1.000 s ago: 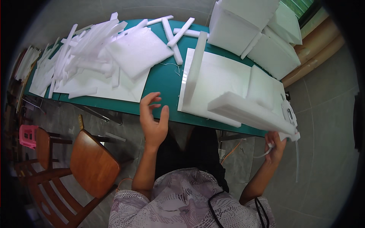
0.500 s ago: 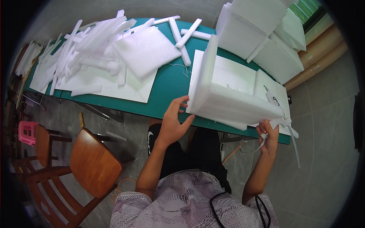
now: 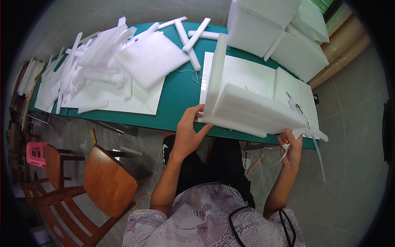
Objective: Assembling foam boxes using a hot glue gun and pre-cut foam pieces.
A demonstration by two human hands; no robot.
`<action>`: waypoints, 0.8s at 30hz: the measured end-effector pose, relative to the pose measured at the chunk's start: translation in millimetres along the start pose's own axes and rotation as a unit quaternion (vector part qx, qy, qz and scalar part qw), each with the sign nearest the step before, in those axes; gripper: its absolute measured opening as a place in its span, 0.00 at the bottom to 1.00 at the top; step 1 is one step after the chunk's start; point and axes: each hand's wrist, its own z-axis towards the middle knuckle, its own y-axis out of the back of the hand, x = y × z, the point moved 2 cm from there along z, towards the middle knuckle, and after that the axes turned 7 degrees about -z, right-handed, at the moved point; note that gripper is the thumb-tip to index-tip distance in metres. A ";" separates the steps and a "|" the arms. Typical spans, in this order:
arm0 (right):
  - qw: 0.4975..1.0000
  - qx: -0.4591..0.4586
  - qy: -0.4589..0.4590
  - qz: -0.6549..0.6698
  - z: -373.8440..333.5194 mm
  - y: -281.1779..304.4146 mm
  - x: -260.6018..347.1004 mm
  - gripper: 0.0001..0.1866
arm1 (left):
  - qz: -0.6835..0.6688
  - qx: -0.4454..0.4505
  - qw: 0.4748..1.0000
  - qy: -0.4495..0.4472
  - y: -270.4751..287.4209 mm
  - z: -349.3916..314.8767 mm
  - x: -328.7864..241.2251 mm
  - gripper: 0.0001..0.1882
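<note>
My left hand is at the near left corner of a white foam assembly, fingers curved and thumb apart. Its fingertips are by the base of the upright left foam panel, and the thumb is at the front panel's lower corner. The front foam panel leans at a slant along the table's near edge. At its right end my right hand is wrapped round the handle of a white glue gun. The gun's nozzle points away over the foam, and a clear glue stick hangs from its back.
Foam strips lie heaped at the left of the green table, with a square foam sheet beside them. Foam boxes are stacked at the back right. Wooden chairs and a pink stool stand at left.
The front foam panel has tilted, and its upper left corner has come away from the left panel. Both hands keep nearly the same place; the view has shifted slightly.
</note>
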 end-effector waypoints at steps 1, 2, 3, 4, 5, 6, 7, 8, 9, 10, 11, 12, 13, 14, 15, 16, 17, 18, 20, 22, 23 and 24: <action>1.000 -0.001 -0.004 0.001 -0.2 -2.9 0.8 0.09 | 0.002 0.004 1.000 0.000 -0.7 0.2 -0.3 0.28; 1.000 -0.002 -0.008 0.003 -0.3 -4.1 1.3 0.09 | 0.006 0.000 1.000 0.000 -0.8 0.4 -0.6 0.28; 1.000 -0.003 -0.009 0.005 0.4 -3.3 1.7 0.09 | 0.010 -0.004 1.000 -0.001 -0.8 0.9 -0.8 0.28; 1.000 0.001 -0.011 0.008 1.0 -2.4 1.8 0.09 | 0.012 -0.002 1.000 -0.002 -1.1 1.1 -0.2 0.28; 1.000 0.005 -0.012 0.011 1.6 -1.4 1.4 0.09 | 0.013 -0.007 1.000 -0.001 -1.0 0.9 1.1 0.28; 1.000 0.003 -0.012 0.013 2.5 2.3 0.0 0.09 | 0.012 -0.011 1.000 -0.001 -1.5 0.7 1.8 0.27; 1.000 0.023 -0.015 -0.001 3.6 6.1 -2.4 0.11 | 0.013 -0.009 1.000 -0.001 -2.0 0.4 1.6 0.27; 0.999 0.043 -0.017 -0.014 4.2 8.3 -3.9 0.15 | 0.019 -0.007 1.000 0.002 -2.3 -0.2 1.3 0.28; 0.999 0.040 -0.018 -0.012 4.1 7.6 -4.3 0.15 | 0.026 -0.006 1.000 0.005 -2.3 -0.6 1.4 0.28; 0.999 0.034 -0.017 -0.015 3.8 5.4 -3.7 0.14 | 0.027 -0.002 1.000 0.004 -2.5 -0.5 1.4 0.28; 0.999 0.027 -0.015 -0.018 3.5 4.2 -3.4 0.13 | 0.029 -0.002 1.000 0.003 -2.8 -0.2 1.4 0.28; 0.999 0.023 -0.015 -0.016 3.1 4.6 -3.4 0.13 | 0.030 -0.002 1.000 0.003 -3.2 0.0 1.0 0.28; 0.999 0.029 -0.016 -0.018 2.5 5.3 -3.5 0.12 | 0.030 0.003 1.000 0.002 -3.7 0.2 0.3 0.28; 0.999 0.033 -0.017 -0.020 1.7 5.7 -3.1 0.11 | 0.031 -0.001 1.000 0.006 -4.0 0.3 -0.5 0.28; 0.999 0.026 -0.016 -0.020 0.3 2.9 -0.4 0.11 | 0.029 -0.003 1.000 0.011 -6.1 0.8 0.0 0.27; 1.000 0.001 -0.020 -0.016 -2.2 -3.5 3.4 0.10 | 0.027 0.004 1.000 0.010 -7.3 0.4 0.8 0.27; 0.999 -0.025 -0.024 -0.011 -3.9 -7.1 4.8 0.10 | 0.027 -0.008 1.000 0.011 -7.0 0.0 2.1 0.27; 0.999 -0.035 -0.022 -0.012 -4.4 -6.5 5.1 0.10 | 0.025 -0.020 0.999 0.011 -7.2 -0.1 2.5 0.26; 0.999 -0.018 -0.032 -0.020 -5.0 -4.1 4.1 0.11 | 0.024 -0.019 0.999 0.016 -7.7 -0.2 2.1 0.26; 0.999 -0.019 -0.029 -0.039 -6.0 -4.3 2.7 0.10 | 0.030 -0.028 0.999 0.021 -7.2 -0.5 3.9 0.26; 0.998 -0.010 -0.028 -0.058 -6.4 -4.4 2.0 0.09 | 0.027 -0.021 0.999 0.020 -8.3 -0.9 4.9 0.26; 0.998 -0.016 -0.027 -0.057 -6.0 -4.5 1.7 0.09 | 0.028 -0.023 0.999 0.023 -8.6 -0.9 5.6 0.26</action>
